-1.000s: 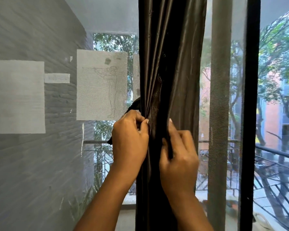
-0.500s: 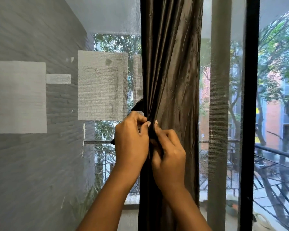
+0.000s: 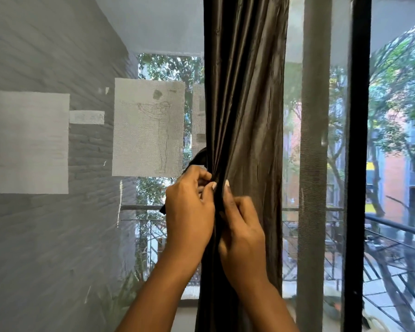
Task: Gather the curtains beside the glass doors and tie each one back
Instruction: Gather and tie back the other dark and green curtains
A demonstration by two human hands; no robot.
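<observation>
A dark brown satin curtain (image 3: 247,116) hangs bunched in the middle of the view, in front of the glass doors. A black tie-back strap (image 3: 198,157) loops out from behind the curtain's left edge. My left hand (image 3: 189,212) grips the strap's end against the curtain's left side, fingers curled. My right hand (image 3: 241,228) pinches the curtain's gathered folds beside it, thumb and fingertips meeting the left hand's. Where the strap passes behind the fabric is hidden.
A black door frame (image 3: 357,164) runs top to bottom at the right, beside a grey mesh screen edge (image 3: 313,164). Papers (image 3: 149,128) are taped on the mesh at the left, in front of a grey brick wall (image 3: 46,248). A balcony railing (image 3: 393,236) lies outside.
My right hand has slid left along the curtain, coming up against my left hand. The folds have drawn tighter at the hands. My left hand has barely moved.
</observation>
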